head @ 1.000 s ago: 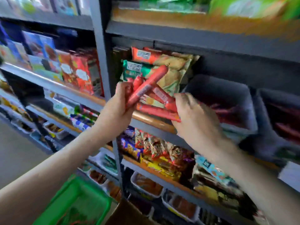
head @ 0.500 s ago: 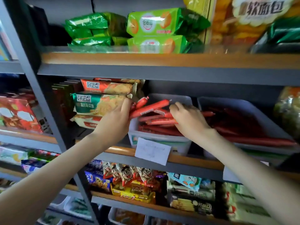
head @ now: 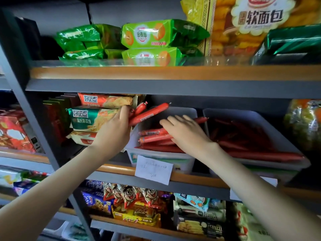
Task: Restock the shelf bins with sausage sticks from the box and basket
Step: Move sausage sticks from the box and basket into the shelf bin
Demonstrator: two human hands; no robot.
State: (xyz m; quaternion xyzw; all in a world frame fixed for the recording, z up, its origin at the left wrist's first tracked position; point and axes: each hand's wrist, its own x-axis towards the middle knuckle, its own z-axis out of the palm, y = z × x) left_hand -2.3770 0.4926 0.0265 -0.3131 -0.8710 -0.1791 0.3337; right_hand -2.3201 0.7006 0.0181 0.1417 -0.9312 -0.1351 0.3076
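Paper label (head: pixel 153 169) hangs below the left bin (head: pixel 184 160). Left hand (head: pixel 114 131) grips a bundle of sausage sticks (head: pixel 147 113) at the bin's left rim, ends tilted up, judged a reserve to feed from. Right hand (head: pixel 186 132), fingers straight and spread, lies over sticks in the bin to level them; contact is blurred, so uncertain. Right bin (head: pixel 243 115) sits just beside, stocked darker.

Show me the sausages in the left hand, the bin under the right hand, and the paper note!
held sausage sticks (head: pixel 149 112), head view, middle of the longest stick.
left bin (head: pixel 182 113), head view, its pale back wall.
paper note (head: pixel 153 169), head view, middle of the sheet.
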